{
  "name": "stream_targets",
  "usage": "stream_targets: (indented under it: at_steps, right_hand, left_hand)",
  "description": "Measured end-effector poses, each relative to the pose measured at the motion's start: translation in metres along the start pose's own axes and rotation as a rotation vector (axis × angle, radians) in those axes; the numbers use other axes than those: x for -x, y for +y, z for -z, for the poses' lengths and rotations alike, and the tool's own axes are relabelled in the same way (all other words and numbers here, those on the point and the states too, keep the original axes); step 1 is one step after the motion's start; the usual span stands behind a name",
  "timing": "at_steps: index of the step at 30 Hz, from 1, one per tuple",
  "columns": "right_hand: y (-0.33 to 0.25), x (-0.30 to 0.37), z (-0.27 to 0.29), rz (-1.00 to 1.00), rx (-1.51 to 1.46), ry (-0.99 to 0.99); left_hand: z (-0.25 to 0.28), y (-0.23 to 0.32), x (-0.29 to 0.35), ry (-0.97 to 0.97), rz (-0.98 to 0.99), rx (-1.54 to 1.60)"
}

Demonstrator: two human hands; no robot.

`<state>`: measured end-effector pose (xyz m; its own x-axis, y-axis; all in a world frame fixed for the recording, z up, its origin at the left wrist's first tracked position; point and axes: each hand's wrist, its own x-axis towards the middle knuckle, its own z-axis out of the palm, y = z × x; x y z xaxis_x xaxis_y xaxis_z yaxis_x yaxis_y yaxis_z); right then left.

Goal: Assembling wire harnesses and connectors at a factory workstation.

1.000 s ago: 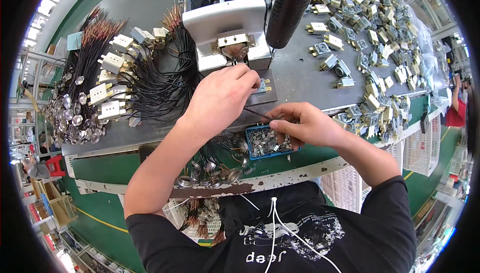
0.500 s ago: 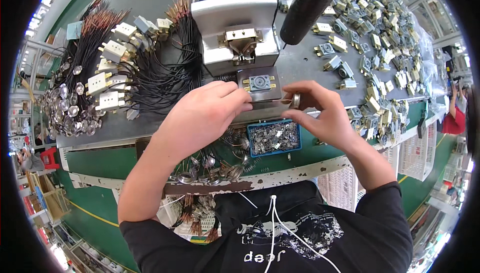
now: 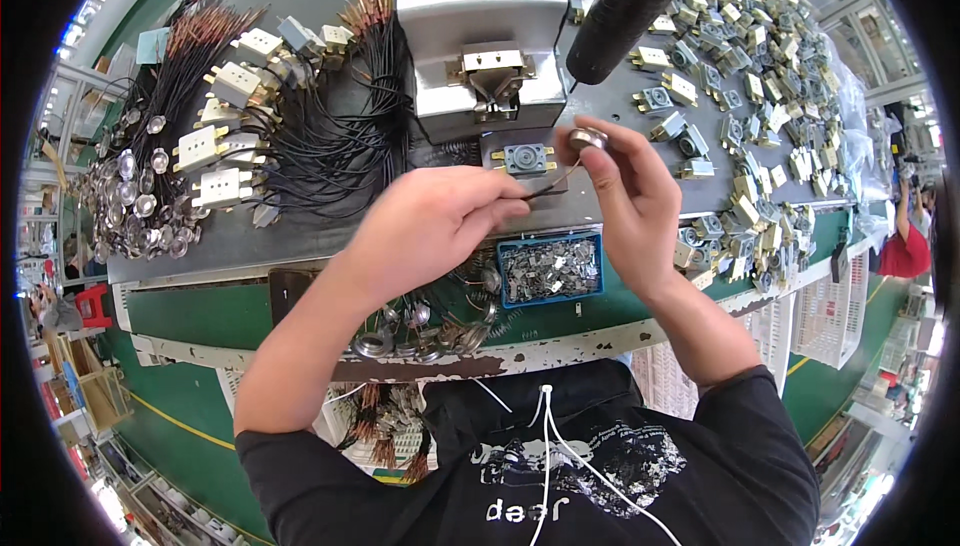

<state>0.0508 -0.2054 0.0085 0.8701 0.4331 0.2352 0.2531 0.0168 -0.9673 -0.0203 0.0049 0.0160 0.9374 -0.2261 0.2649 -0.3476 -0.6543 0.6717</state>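
My right hand (image 3: 632,191) pinches a round silver metal cap (image 3: 587,138) between thumb and fingers, just right of the machine's front. From the cap a thin copper-coloured lead runs down to a black wire (image 3: 545,189), whose end my left hand (image 3: 430,221) grips between thumb and forefinger. A grey switch block (image 3: 526,158) with brass side terminals lies on a metal plate (image 3: 492,151) beyond both hands. Above it stands a silver bench press (image 3: 485,26) with a metal tool at its front.
Black wire bundles (image 3: 320,161) with white connector blocks and round caps lie to the left. Many grey and white blocks (image 3: 740,96) spread across the right. A blue tray (image 3: 552,299) of small metal terminals stands near the bench edge. A thick black tube (image 3: 625,21) hangs overhead.
My right hand has raised the metal cap away from the bench edge and turned it face up. My left hand has shifted slightly right, still gripping the wire.
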Motion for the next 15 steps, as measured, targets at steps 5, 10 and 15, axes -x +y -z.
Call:
stream_targets:
  at_steps: [5,10,15]
  right_hand:
    - [-0.011,-0.006,-0.004,-0.201,-0.39,-0.104]
    - [-0.028,-0.037,0.02,-0.402,0.074,-0.58]
    - [-0.024,-0.016,0.021,-0.342,0.08,-0.557]
  left_hand:
    - [0.003,-0.008,0.0,0.039,-0.068,0.001]
    - [0.021,-0.002,0.003,-0.075,-0.192,-0.422]
    - [0.013,0.004,0.006,0.015,-0.198,-0.376]
